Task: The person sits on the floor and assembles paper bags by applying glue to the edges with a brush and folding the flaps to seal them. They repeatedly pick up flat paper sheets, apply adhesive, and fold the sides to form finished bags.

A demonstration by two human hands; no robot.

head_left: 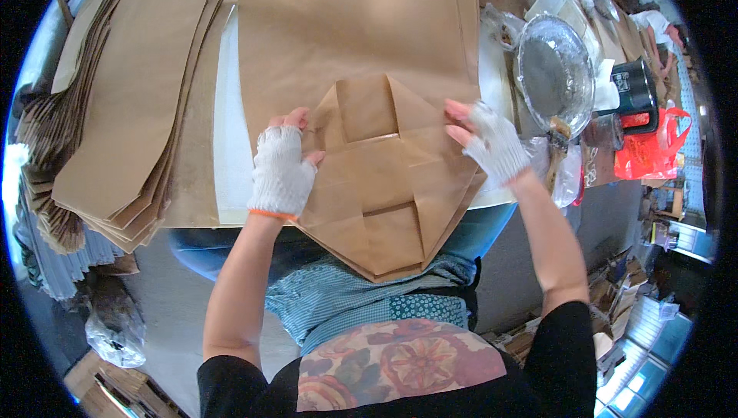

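Note:
A brown paper bag (pixel 377 172) lies before me, its near end opened into a folded, diamond-shaped bottom whose tip hangs past the table edge. Both my hands wear white fingerless knit gloves. My left hand (pixel 284 163) rests at the left side of the folded bottom, thumb and fingers apart, touching the paper. On the opposite side, my right hand (pixel 490 139) is at the right edge with its fingers stretched and spread. Neither hand appears to grip the paper. More brown paper sheets (pixel 354 18) lie beneath and beyond the folded part.
Stacked brown paper bags (pixel 146 87) fan out on the left. To the right stand a plastic-lined bowl (pixel 555 72), a brush (pixel 560 137), a dark mug (pixel 636 95) and a red plastic bag (pixel 649 153). Another person (pixel 661 29) is at the far right.

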